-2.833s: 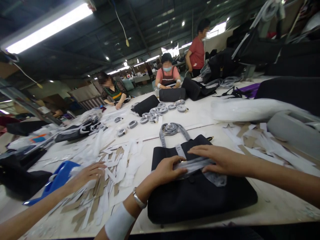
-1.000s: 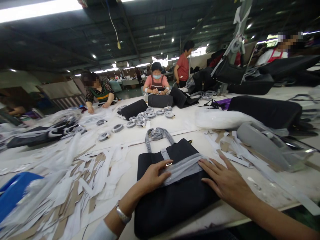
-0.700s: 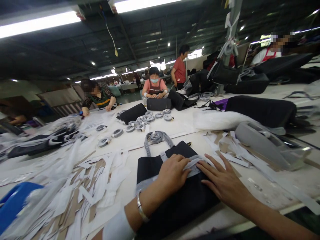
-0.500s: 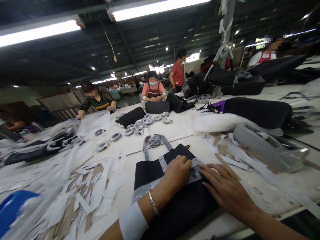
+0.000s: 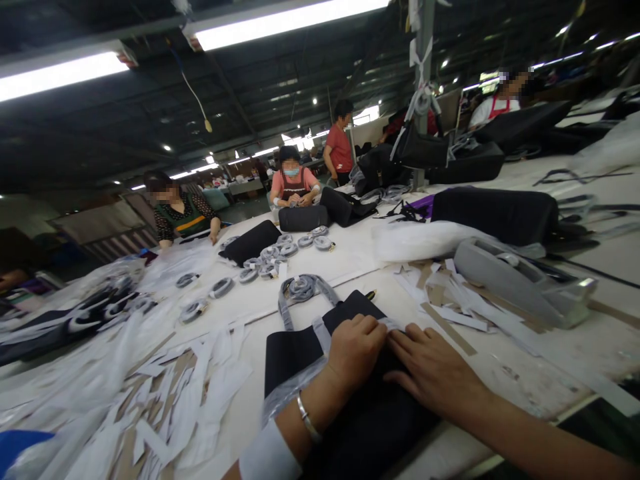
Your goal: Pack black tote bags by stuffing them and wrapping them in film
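A black bag lies flat on the table in front of me, its near part partly behind my forearms. One grey-wrapped handle loops out from its far edge. Clear plastic film lies across the bag, and a whitish bit of it shows between my hands. My left hand, with a bracelet and a white cuff, is closed on this film, fingers curled. Right beside it, my right hand has bent fingers on the film at the bag's right edge, thumb lower on the black fabric. What lies under the fingers is hidden.
Paper and cardboard strips lie at left, more strips at right. A grey tape dispenser stands at right. Coiled grey straps and black bags lie ahead. Co-workers sit across the table, one in a mask.
My right hand has moved left against my left hand, and its spread fingers have bent. Less film shows between the hands. The view has shifted slightly to the right.
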The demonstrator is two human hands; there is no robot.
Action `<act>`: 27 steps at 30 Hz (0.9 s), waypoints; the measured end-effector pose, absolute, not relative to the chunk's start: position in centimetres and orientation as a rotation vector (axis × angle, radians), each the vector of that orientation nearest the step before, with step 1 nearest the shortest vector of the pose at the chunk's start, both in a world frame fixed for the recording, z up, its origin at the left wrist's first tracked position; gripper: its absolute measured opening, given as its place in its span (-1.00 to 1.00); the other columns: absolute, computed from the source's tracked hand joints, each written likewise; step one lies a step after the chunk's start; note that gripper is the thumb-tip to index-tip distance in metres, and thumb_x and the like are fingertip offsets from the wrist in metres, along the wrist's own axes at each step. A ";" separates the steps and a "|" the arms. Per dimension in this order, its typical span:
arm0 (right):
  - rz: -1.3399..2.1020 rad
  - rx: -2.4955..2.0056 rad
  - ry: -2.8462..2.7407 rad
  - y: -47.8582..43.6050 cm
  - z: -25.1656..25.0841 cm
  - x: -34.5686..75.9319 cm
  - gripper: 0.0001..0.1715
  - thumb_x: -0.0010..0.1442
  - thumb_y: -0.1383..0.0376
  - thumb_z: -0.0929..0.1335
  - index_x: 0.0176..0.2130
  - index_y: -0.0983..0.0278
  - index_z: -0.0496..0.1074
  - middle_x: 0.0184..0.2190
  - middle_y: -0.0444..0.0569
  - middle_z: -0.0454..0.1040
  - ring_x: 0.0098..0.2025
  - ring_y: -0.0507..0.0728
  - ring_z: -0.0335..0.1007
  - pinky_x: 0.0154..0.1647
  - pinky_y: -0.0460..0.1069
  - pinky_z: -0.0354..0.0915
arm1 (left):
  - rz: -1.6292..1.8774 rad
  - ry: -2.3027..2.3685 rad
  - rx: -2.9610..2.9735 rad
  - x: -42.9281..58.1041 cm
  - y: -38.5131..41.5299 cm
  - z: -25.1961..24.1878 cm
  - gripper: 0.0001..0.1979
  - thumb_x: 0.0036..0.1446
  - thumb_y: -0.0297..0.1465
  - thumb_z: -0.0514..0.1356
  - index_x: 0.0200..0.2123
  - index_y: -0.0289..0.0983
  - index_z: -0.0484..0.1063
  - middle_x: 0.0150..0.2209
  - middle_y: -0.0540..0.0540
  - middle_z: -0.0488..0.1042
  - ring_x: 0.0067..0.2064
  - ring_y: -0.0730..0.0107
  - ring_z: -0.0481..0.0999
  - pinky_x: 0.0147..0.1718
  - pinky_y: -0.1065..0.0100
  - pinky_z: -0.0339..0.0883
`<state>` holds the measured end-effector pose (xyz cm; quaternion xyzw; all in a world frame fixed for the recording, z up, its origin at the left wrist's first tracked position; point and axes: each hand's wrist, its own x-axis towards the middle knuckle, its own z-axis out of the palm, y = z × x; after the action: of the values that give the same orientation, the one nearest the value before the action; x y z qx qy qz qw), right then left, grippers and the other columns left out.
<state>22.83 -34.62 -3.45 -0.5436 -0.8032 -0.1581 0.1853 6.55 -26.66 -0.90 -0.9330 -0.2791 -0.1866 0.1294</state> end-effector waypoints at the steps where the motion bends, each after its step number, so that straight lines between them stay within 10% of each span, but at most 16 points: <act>1: -0.445 -1.570 -2.283 -34.4 -3.1 22.6 -0.55 0.16 0.02 0.42 -0.12 0.31 0.51 -0.20 0.10 0.54 -0.17 0.31 0.35 -0.21 0.18 0.28 | -0.548 -0.796 -2.708 6.6 -26.8 -1.0 -0.78 0.37 -0.35 0.03 -0.33 -0.20 0.39 -0.34 -0.02 0.48 -0.30 0.32 0.41 -0.40 0.27 0.16; 9: -0.363 -1.438 -2.455 -34.5 -2.8 26.3 -0.48 0.19 0.09 0.41 0.07 0.29 0.44 -0.12 0.05 0.54 -0.21 0.26 0.35 -0.23 0.16 0.34 | -0.600 -0.789 -2.846 6.0 -27.3 -2.9 -0.85 0.36 -0.37 0.05 -0.13 -0.18 0.42 -0.23 -0.02 0.53 -0.24 0.33 0.48 -0.32 0.33 0.33; 17: -0.153 -1.250 -2.402 -35.4 -5.2 30.6 -0.39 0.36 0.31 0.25 0.35 0.12 0.12 0.22 -0.10 0.37 0.14 0.15 0.31 0.12 0.08 0.36 | -0.694 -0.692 -3.014 5.7 -27.9 -2.9 -0.73 0.35 -0.30 0.07 0.06 -0.17 0.38 -0.04 -0.06 0.52 -0.14 0.28 0.49 -0.20 0.28 0.43; 21: -0.312 -1.364 -2.293 -36.3 -5.3 28.9 -0.42 0.33 0.33 0.26 0.30 0.14 0.22 0.20 -0.01 0.37 0.17 0.23 0.28 0.15 0.17 0.32 | -0.788 -0.820 -3.077 6.0 -28.0 -3.2 -0.57 0.22 -0.10 0.20 0.09 -0.14 0.38 -0.04 -0.07 0.51 -0.08 0.22 0.49 -0.13 0.23 0.44; 27: -0.356 -1.545 -2.188 -35.8 -4.2 27.3 -0.57 0.33 0.26 0.26 0.15 0.13 0.43 -0.11 0.07 0.50 -0.08 0.30 0.41 -0.04 0.26 0.36 | -0.790 -0.962 -3.022 6.5 -27.8 -3.8 -0.80 0.29 -0.32 0.16 -0.04 -0.17 0.47 -0.18 -0.05 0.53 -0.14 0.28 0.49 -0.15 0.30 0.43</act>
<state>27.29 -35.80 -4.16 -0.5580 -0.7902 -0.1287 0.2182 6.51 -27.82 -3.75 -0.9228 -0.2938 -0.2412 -0.0633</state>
